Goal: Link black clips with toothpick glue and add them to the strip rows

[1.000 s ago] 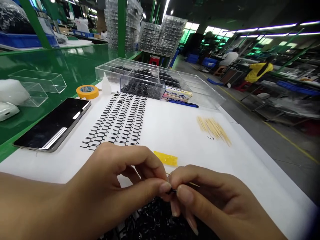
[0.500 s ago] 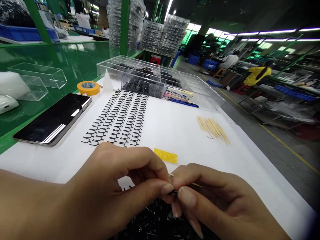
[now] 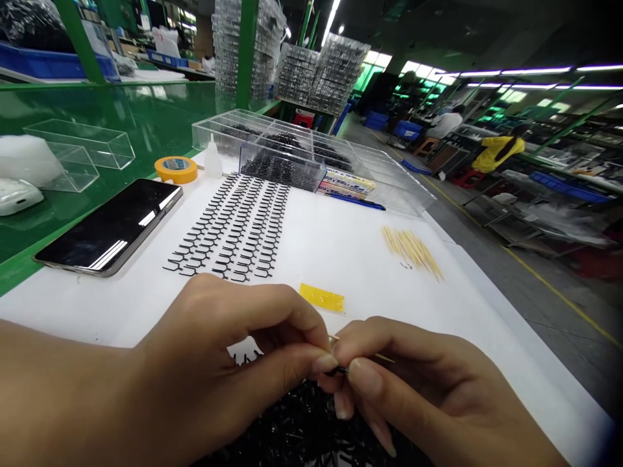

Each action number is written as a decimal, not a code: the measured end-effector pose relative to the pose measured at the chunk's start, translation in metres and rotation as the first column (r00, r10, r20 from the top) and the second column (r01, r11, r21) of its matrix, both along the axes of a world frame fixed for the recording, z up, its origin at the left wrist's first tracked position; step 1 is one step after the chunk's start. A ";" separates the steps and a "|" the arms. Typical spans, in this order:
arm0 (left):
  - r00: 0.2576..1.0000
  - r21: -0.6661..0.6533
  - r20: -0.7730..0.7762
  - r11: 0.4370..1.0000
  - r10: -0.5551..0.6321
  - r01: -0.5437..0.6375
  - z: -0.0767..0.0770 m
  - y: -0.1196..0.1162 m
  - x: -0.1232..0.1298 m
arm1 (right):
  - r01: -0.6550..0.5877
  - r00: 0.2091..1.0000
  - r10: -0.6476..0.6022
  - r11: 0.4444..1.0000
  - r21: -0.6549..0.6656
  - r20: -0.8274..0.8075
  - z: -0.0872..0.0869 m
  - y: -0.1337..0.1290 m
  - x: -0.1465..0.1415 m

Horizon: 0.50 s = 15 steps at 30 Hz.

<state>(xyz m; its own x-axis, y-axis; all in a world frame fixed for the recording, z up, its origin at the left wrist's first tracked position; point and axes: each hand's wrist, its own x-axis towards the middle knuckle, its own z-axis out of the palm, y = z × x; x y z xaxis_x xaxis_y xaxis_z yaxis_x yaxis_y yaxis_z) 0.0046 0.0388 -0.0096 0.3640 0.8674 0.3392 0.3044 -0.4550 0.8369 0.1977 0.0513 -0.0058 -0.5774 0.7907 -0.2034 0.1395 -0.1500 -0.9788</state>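
Observation:
My left hand [image 3: 253, 357] pinches a small black part [image 3: 342, 370], mostly hidden by the fingertips. Thumb and fingers of my right hand [image 3: 413, 383] close on the other end of that part. A thin wooden toothpick [image 3: 385, 357] also passes through the fingers of my right hand. Below both hands lies a heap of shiny black pieces [image 3: 302, 421]. Beyond them, rows of black Y-shaped pieces [image 3: 238, 227] lie on the white work surface [image 3: 335, 253]. A strip of yellow tape [image 3: 322, 298] is just past my fingertips.
A phone [image 3: 111, 227], a roll of orange tape [image 3: 176, 170] and a small white bottle [image 3: 213, 159] are on the left. Clear divided trays [image 3: 282, 162] with black parts stand at the back, beside small boxes [image 3: 348, 181]. Toothpicks [image 3: 413, 250] lie right. Two people sit far off.
The hands keep the same pinch on the small black part, with barely any movement. The view has shifted slightly.

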 end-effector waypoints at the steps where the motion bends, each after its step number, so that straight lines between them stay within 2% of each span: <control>1: 1.000 0.010 -0.008 1.000 0.009 -0.008 0.000 -0.001 0.000 | 0.007 1.000 -0.007 1.000 0.004 0.000 0.000 -0.001 0.000; 7: 0.997 0.097 -0.054 0.994 0.052 -0.046 -0.002 -0.004 0.002 | 0.019 1.000 -0.021 0.997 0.078 0.021 0.002 -0.006 0.003; 11: 0.992 0.166 -0.101 0.984 0.078 -0.061 -0.002 -0.002 0.003 | 0.018 0.995 -0.032 0.989 0.150 0.091 -0.001 -0.006 0.006; 15: 0.992 0.159 -0.097 0.985 0.087 -0.071 -0.002 0.000 0.004 | 0.049 0.985 -0.085 0.973 0.225 0.152 -0.005 -0.007 0.002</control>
